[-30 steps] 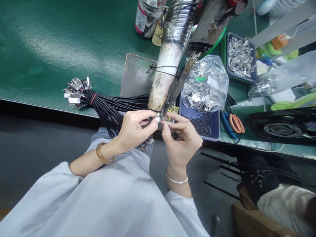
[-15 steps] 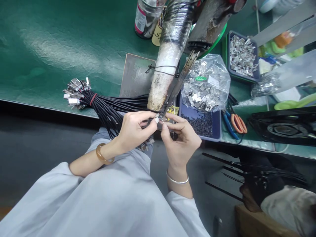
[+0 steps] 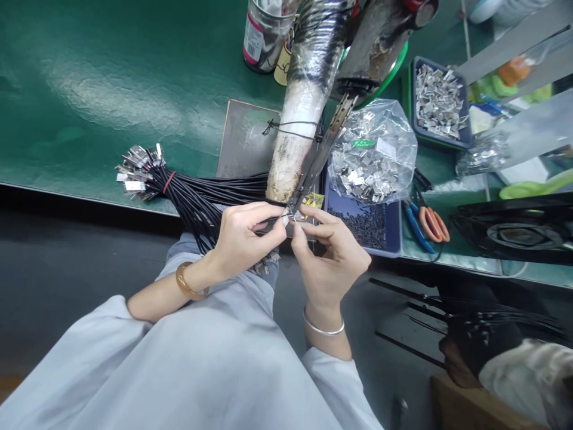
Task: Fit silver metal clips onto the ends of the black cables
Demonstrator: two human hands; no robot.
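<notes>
Left hand [image 3: 246, 239] first: thumb and fingertips are nearly closed in a pinch, gripping the end of a thin black round cable [image 3: 271, 218], with a tiny pale bit at the thumb tip that's too small for me to make out. Right hand [image 3: 333, 254] comes in from the other side, thumb and first two fingers only slightly apart around a hair-thin bright strand [image 3: 295, 220]; can't tell if they've really got hold of it or are just touching it. The other right fingers are loosely curled. Both sets of fingertips sit close together right at the lower end of a long dark metal bar with holes in it [image 3: 329, 137], and beside that bar is a fat white tapered tube wrapped in clear film [image 3: 295, 134]. A bit further out on the left there's a thick bundle of black cables [image 3: 197, 191], tied with a red band [image 3: 169, 182] and with silver metal connectors [image 3: 138, 170] bunched at the far end. Over on the right there's a blue-purple plastic tray [image 3: 394, 242] of little black bits, with a clear plastic bag of silver metal pieces [image 3: 373, 176] overlapping its back part, then orange-handled scissors or pliers [image 3: 434, 224] just beside, all on a glossy green tabletop [image 3: 170, 89].
</notes>
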